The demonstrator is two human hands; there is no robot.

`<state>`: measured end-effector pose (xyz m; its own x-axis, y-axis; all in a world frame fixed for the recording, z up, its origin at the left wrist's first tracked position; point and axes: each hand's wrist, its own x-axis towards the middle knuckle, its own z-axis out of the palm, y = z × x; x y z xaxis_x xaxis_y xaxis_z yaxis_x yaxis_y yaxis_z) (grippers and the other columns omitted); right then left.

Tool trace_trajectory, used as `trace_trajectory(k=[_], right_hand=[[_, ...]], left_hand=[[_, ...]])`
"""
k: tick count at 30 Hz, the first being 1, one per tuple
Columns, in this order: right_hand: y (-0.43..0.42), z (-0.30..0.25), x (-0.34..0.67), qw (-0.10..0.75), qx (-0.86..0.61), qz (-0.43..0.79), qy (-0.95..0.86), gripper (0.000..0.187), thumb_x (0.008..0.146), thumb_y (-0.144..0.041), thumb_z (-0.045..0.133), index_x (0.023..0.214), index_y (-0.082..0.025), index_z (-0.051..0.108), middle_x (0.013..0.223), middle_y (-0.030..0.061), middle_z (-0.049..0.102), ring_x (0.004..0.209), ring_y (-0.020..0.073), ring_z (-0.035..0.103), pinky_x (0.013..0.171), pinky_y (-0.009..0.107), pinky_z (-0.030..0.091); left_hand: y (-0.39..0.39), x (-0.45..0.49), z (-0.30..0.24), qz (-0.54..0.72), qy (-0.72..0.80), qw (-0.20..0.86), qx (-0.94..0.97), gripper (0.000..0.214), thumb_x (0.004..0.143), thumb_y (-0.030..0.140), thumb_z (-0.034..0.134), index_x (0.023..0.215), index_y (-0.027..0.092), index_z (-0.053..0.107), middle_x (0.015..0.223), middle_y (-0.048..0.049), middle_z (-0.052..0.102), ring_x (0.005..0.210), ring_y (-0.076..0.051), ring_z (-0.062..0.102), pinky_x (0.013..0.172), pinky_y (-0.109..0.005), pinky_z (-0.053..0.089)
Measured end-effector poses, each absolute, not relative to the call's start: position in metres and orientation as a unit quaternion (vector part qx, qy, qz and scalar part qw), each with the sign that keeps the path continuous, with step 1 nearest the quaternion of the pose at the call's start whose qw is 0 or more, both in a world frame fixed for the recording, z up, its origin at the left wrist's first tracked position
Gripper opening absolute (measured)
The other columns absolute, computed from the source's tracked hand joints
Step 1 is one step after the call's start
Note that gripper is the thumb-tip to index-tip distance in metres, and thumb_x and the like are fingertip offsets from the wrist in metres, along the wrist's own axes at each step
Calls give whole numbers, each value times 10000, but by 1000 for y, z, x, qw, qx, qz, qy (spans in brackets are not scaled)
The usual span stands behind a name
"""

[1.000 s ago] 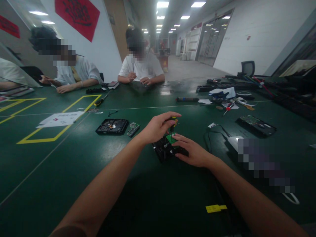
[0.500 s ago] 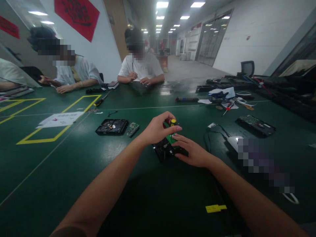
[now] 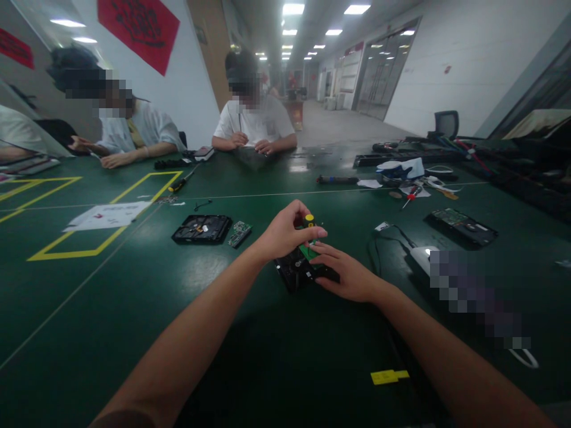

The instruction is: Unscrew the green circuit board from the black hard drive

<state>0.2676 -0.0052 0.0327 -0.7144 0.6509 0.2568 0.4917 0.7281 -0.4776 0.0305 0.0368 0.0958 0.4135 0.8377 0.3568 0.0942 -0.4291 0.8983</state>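
A hard drive (image 3: 289, 273) lies on the table in front of me, its green circuit board (image 3: 307, 251) showing between my hands. My left hand (image 3: 289, 229) is closed round a screwdriver (image 3: 309, 220) with a yellow-topped handle, held upright over the board. The screwdriver's tip is too small to make out. My right hand (image 3: 348, 273) lies over the drive's right side with its fingers stretched and apart, the fingertips on the board close to the screwdriver. This hand hides part of the drive.
Left of the drive are a loose circuit board (image 3: 239, 234) and another hard drive (image 3: 201, 229). A third drive (image 3: 461, 227) lies right, beyond a white power strip (image 3: 422, 257) with a cable. Farther back are screwdrivers, gloves and cables. Two people (image 3: 256, 122) sit across the table.
The screwdriver's yellow top has shifted slightly left and its handle leans a little differently. My left fingers have turned slightly with it. My right hand stays in place on the drive.
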Motion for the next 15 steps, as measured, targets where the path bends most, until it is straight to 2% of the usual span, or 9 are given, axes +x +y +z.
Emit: trace_trajectory(k=[4,6,10,15], right_hand=[[-6,36,267,205,-321,189,-905,406,951,-294,727,1352,-271,674,1662,96,484,1580,331,384,1279,603,354],[-6,35,267,208,-322,187,-904,400,948,-290,730,1345,-271,681,1652,98,498,1576,331,390,1276,600,361],[-4,32,268,221,-311,183,-906,399,931,-282,747,1325,-261,690,1634,116,518,1561,341,416,1268,611,370],[-3,28,268,213,-307,176,-911,400,951,-294,728,1344,-246,674,1645,125,503,1576,336,390,1272,599,376]], left_hand=[[37,29,99,418,298,434,741,377,946,440,740,1201,191,616,891,-17,670,680,-123,651,610,-272,568],[38,28,100,411,290,466,728,392,1000,488,656,1249,185,659,919,-46,678,775,-155,676,673,-300,605],[41,25,102,414,284,578,644,465,1047,533,526,1208,145,724,987,-115,690,965,-231,678,774,-366,633],[40,24,106,422,295,603,610,359,984,464,642,1081,138,758,1060,-128,701,1002,-232,657,769,-341,613]])
